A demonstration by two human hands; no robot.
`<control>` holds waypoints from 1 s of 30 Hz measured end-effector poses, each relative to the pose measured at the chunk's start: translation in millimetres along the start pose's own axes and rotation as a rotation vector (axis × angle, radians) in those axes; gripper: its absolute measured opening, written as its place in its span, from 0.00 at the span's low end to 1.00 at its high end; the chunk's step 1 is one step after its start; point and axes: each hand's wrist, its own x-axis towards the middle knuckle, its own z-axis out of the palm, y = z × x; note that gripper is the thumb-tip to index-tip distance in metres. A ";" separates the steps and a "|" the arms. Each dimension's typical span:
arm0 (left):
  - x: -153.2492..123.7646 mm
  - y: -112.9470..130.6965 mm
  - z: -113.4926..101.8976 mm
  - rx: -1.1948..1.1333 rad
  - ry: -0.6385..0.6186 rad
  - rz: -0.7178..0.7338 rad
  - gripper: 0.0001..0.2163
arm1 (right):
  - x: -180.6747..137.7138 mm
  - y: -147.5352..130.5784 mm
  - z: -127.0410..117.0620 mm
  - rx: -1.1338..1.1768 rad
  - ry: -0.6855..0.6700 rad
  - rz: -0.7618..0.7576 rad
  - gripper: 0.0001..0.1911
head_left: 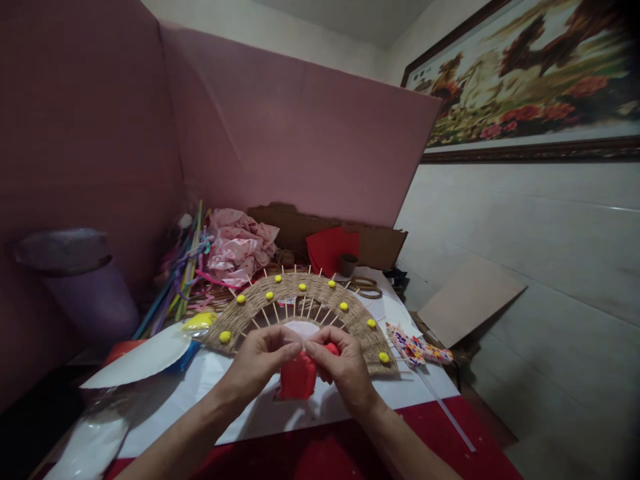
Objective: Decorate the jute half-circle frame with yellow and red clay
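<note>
Just in front of me, my left hand (267,353) and my right hand (340,363) meet with thumbs and fingertips pinched together. Between them hangs a packet of red clay (297,379), with part of the red showing behind my right fingers. My fingertips cover its top edge. Behind my hands lies a fan-shaped piece (290,290) of woven brown cord on thin sticks, dotted with yellow clay balls (303,287). A clear packet of yellow clay (200,323) is by the fan's left end.
White paper (240,417) covers part of the red tabletop (430,427). Scissors (367,288), a small dark pot (349,265) and red sheets (333,250) lie behind. Pink cloth (240,243) is back left; a flowered piece (415,348) and clear stick (447,413) are right.
</note>
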 end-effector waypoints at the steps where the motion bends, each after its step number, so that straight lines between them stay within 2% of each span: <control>1: -0.6 1.0 0.7 -0.014 -0.023 -0.016 0.11 | 0.4 0.3 -0.2 0.015 0.004 0.008 0.13; 7: -4.0 1.3 4.8 -0.116 -0.054 -0.045 0.10 | 2.2 1.2 -1.8 0.065 -0.019 0.024 0.14; 12: -7.2 3.7 8.3 -0.312 -0.103 -0.166 0.09 | 1.7 1.8 -2.0 0.093 -0.025 -0.005 0.12; 15: -7.9 4.6 8.1 -0.352 -0.137 -0.188 0.08 | 0.7 0.8 -1.1 0.085 -0.026 -0.007 0.11; 23: -1.6 -9.3 3.5 -0.180 -0.052 -0.110 0.01 | 0.7 1.0 -0.4 0.044 -0.053 0.048 0.14; 30: -0.7 -6.4 4.6 0.003 0.009 -0.084 0.05 | -0.1 1.2 -0.1 -0.014 -0.054 0.013 0.15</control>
